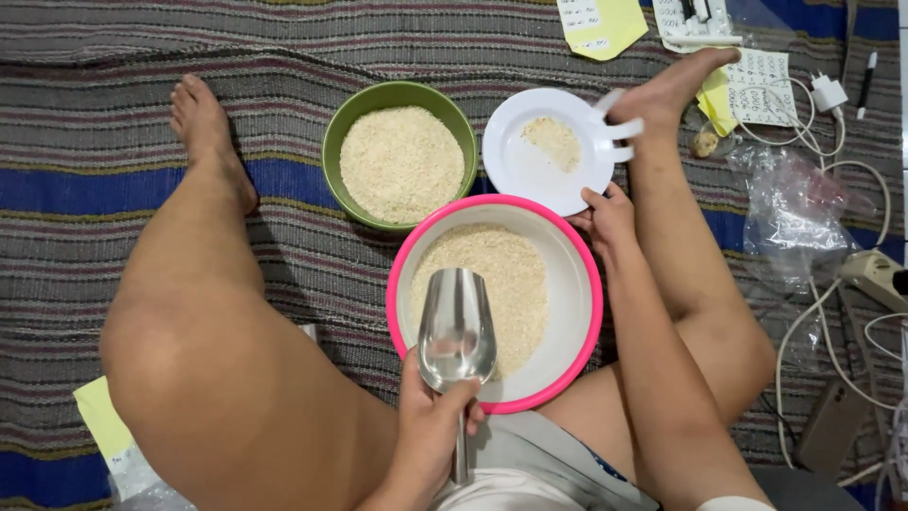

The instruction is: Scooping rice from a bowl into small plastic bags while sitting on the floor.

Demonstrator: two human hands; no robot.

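Down at the bottom edge, the metal scoop's handle runs out of sight behind the left hand (430,426), so its end cannot be seen. Both forearms are cut off there too. At the right edge, a heap of white cables (856,312) and a clear plastic bag (790,203) are hard to tell apart.

The metal scoop (457,326) is shiny and silver, with a rounded open front, and it looks empty inside. It hangs over the near side of the pink bowl (567,378), just above the pale rice (506,279) in it. The left hand's grip is closed tight around the scoop's handle, right below the scoop's cup.

The right hand (605,218) rests on the pink bowl's far right rim, its fingers curled over the edge, holding it. Just past that hand lies a white plate (530,170) with a little rice on it. A green bowl (345,128) full of rice sits beside the plate on the striped mat (113,142).
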